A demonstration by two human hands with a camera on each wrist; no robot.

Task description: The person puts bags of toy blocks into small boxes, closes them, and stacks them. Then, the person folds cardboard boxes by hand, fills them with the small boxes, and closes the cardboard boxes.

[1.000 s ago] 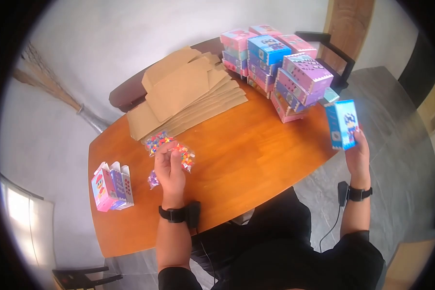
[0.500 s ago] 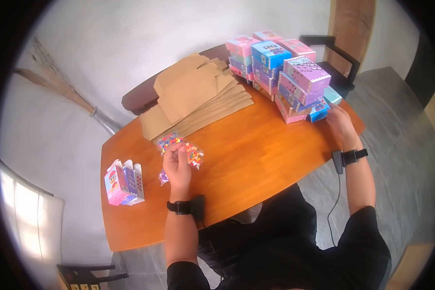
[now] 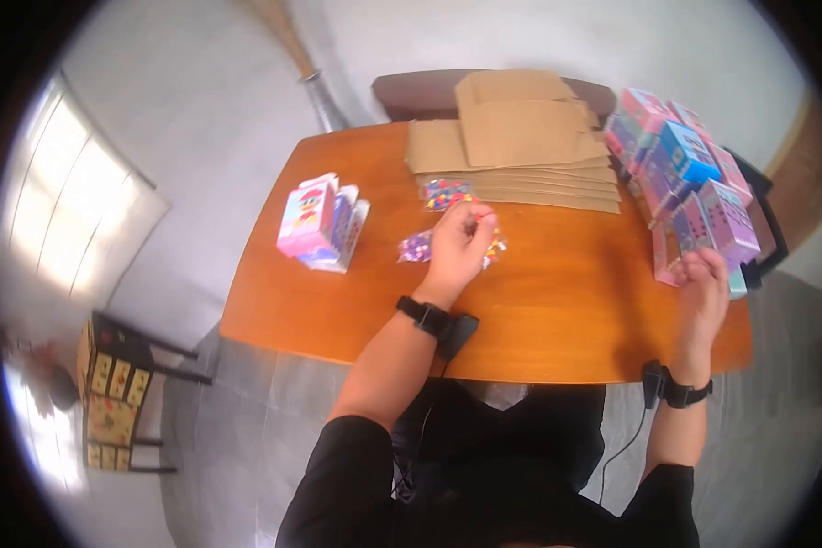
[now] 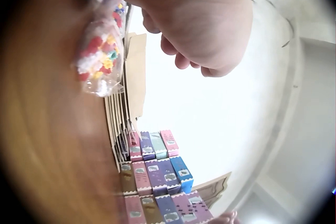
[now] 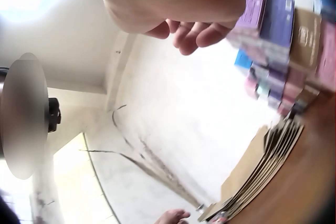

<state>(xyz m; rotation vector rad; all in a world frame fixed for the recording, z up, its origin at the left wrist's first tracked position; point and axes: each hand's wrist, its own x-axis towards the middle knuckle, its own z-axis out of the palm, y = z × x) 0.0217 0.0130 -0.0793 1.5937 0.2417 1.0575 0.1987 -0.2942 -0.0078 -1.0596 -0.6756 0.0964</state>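
Head view with both wrist views. The governing relation is that between the left hand (image 3: 457, 245) and three clear packets of small coloured pieces, which lie on the wooden surface (image 3: 566, 320) close about it. The multicoloured packet (image 3: 447, 194) lies just beyond the knuckles; the purple packet (image 3: 416, 247) lies to the left; the third packet (image 3: 495, 248), with red, yellow and white pieces, lies to the right, partly hidden by the hand. The packets are slack, and no long axis can be read with confidence. The left hand is much the nearer to them. Its grip is loosely curled, with no held object visible.

The right hand (image 3: 700, 297) is well apart from the packets, near the stack of boxes (image 3: 731, 219) at the right end. Its grip is released, the fingers slightly bent and nothing visible between them; whether they touch the stack cannot be told.

Containers: to the left of the left hand, a cluster of upright cartons (image 3: 305, 219) stands with long axes vertical and flaps raised; their contents are hidden. The stacked boxes appear closed. Flat brown cardboard (image 3: 525, 128) lies beyond the packets.
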